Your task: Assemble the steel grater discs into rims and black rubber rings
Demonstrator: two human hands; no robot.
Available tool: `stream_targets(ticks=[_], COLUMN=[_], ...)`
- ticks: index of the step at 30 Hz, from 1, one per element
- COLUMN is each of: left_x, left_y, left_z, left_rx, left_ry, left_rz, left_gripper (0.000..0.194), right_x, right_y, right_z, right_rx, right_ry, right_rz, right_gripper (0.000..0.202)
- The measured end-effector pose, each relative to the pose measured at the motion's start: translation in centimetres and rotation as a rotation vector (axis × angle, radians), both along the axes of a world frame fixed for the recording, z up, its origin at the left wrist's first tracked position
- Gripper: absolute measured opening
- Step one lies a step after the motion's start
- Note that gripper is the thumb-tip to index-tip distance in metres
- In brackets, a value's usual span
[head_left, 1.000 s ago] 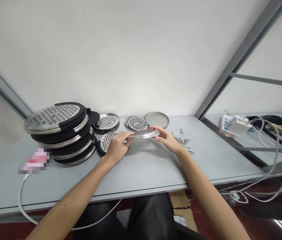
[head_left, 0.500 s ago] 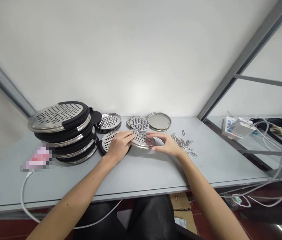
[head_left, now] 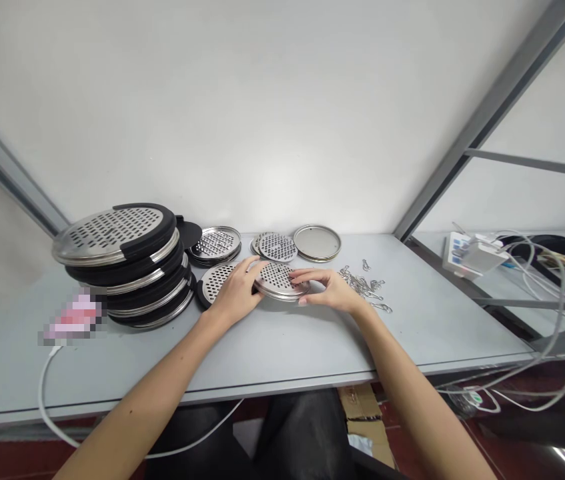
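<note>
A round metal grater disc with a silver rim is between my hands, above the table. My right hand grips its right edge, fingers on top and thumb at the near side. At its left edge is my left hand, thumb and fingers parted around the rim. Partly hidden behind that hand, a black-rimmed grater lies on the table. To the left stands a tall stack of round graters with black edging.
At the back are a stack of grater discs, loose perforated discs and plain round metal plates. Small metal clips are scattered at the right. A white cable hangs over the table's front edge; a power strip sits far right.
My left hand's fingers have spread and drawn back from the disc's top to its left edge. The right fingers reach slightly further over the disc, which has shifted a little left.
</note>
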State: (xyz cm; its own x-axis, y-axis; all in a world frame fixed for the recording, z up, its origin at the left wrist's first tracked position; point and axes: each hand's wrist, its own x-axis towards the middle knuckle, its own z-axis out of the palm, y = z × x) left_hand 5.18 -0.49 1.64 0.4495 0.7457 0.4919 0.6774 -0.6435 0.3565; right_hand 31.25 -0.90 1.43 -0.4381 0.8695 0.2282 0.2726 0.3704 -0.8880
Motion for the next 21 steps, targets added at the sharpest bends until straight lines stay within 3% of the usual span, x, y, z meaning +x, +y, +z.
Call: stream_targets(ticks=[3, 7, 13, 16, 21], left_x=[-0.08, -0.17, -0.34, -0.38, -0.41], left_y=[0.02, 0.07, 0.21, 0.31, 0.33], left_z=[0.1, 0.07, 0.16, 0.47, 0.77], left_rx=[-0.054, -0.091, -0.155, -0.214, -0.267], left_ry=[0.007, 0.039, -0.044, -0.162, -0.182], left_rz=[0.033, 0.039, 0.048, 0.002, -0.005], left_gripper=[0.06, 0.055, 0.041, 0.03, 0.031], right_x=[0.02, 0.09, 0.45, 0.57, 0.58], right_y=[0.03, 0.07, 0.26, 0.44, 0.78], right_z=[-0.12, -0.19, -0.27, -0.34, -0.67], right_rx=[0.007, 0.046, 0.127, 0.113, 0.023], right_ry=[0.011, -0.024, -0.126, -0.055, 0.031], right_rz=[-0.011, -0.02, -0.08, -0.059, -0.086], right_gripper=[0.042, 0.044, 0.066, 0.056, 0.047])
